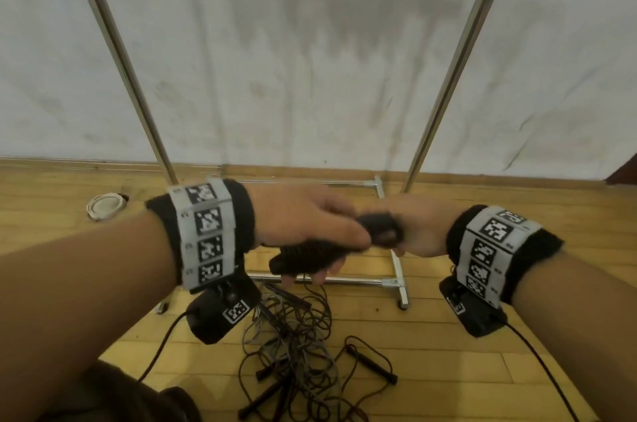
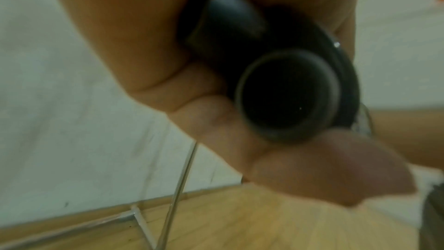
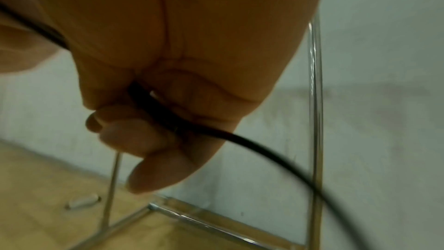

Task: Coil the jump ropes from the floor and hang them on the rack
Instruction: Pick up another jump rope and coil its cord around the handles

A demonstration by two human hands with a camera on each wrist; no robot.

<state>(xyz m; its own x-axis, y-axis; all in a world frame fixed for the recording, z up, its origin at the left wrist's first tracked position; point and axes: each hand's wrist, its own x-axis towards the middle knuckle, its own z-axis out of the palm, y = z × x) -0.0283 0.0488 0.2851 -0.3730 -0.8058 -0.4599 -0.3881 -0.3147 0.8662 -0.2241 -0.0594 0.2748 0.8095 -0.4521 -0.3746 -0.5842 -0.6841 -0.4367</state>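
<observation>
Wooden floor (image 1: 448,345) runs up to a stained pale wall (image 1: 310,59). Beyond the fingers stands the chrome rack (image 1: 458,52), its two uprights rising on either side of the hands and its base bars lying on the boards under them. Below the fingers, a tangled heap of jump ropes (image 1: 296,349) lies on the floor with black handles poking out of it. A white coiled thing (image 1: 106,206) sits on the boards far to the left of the fingers. Both hands meet in mid-air, touching. The left hand (image 1: 303,225) is clenched around black rope handles (image 1: 306,256), with the round end of one showing in the left wrist view (image 2: 288,92). The right hand (image 1: 413,228) has its fingers (image 3: 134,134) curled around a thin black cord (image 3: 252,145), which arcs away down to their right.
</observation>
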